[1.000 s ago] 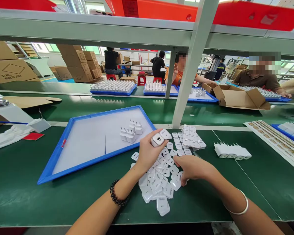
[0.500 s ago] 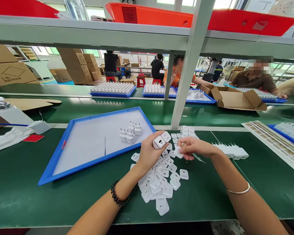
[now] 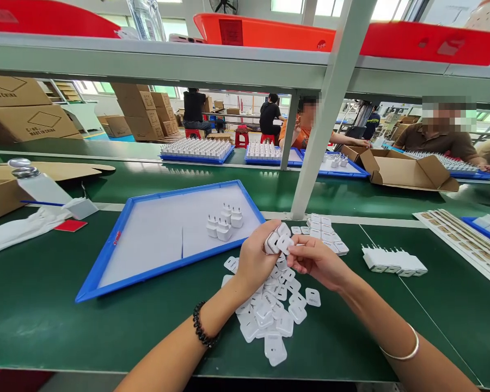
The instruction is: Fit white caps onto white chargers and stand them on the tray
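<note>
closest to me, at six o'clock on the green bench (image 3: 44,305), lies a loose heap of white plastic covers (image 3: 271,316), spilling out from under my wrists. just above that heap my left hand (image 3: 255,258) is curled tight around a small white charger (image 3: 271,242), its flat face turned up toward me, held at about twelve o'clock from the pile. my right hand (image 3: 316,261) comes in from three o'clock, fingers pinched narrow on one thin white cover (image 3: 286,244), which touches the charger's face. off at nine to ten o'clock sits a blue-rimmed tray (image 3: 106,256) with a white floor, and four chargers (image 3: 224,223) stand upright in a cluster near its far right corner. at one o'clock, just beyond my hands, more covers are laid in tidy rows (image 3: 324,231), and at two to three o'clock a row of white chargers (image 3: 392,260) lies on its side. farther out, past the upright grey post (image 3: 322,130), other people sit at the next bench with full trays (image 3: 196,149) and an open cardboard box (image 3: 408,171).
</note>
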### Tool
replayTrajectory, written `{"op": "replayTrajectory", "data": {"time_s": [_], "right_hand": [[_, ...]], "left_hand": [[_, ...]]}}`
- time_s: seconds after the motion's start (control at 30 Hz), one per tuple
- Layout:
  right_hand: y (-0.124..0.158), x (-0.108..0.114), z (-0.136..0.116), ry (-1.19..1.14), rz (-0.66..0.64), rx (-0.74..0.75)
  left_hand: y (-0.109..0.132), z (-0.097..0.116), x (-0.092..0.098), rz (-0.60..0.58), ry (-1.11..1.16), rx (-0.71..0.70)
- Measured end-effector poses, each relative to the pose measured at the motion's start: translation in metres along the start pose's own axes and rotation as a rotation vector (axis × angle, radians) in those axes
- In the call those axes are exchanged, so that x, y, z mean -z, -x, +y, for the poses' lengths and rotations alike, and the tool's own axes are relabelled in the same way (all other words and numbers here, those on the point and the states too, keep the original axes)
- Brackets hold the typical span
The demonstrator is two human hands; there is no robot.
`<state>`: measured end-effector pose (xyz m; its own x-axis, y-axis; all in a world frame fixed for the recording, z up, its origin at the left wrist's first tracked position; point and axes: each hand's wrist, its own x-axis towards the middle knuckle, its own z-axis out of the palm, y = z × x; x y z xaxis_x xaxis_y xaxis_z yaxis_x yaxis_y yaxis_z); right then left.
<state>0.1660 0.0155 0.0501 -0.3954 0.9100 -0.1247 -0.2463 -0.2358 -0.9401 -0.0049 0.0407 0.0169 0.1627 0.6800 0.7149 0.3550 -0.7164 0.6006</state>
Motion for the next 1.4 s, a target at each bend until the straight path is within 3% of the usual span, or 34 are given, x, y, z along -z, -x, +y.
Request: {"op": "replayTrajectory", "data": {"time_s": [0.17,0.5,0.8,1.0,1.27,1.4], "right_hand": [[0.000,-0.011,0.007,-0.091,-0.004,0.008],[0.002,-0.015,0.010,-0.134,0.031,0.046],[0.011,-0.017,0.002,-0.182,0.014,0.139],[0.015,-0.014,-0.008,-0.069,0.028,0.175],[0.010,-0.011,-0.001,0.115,0.120,0.167],[0.009,-0.010,0.000,0.076,0.090,0.150]], "left_hand": [[0.002,0.002,0.000,-0.022,-0.061,-0.089],[0.003,0.004,0.000,-0.037,-0.102,-0.126],[-0.001,0.005,0.002,0.010,-0.029,-0.053],[-0.005,0.000,0.001,0.022,0.015,0.025],[-0.004,0.004,0.003,-0.004,-0.020,-0.032],[-0.003,0.002,0.003,-0.006,-0.074,-0.070]]}}
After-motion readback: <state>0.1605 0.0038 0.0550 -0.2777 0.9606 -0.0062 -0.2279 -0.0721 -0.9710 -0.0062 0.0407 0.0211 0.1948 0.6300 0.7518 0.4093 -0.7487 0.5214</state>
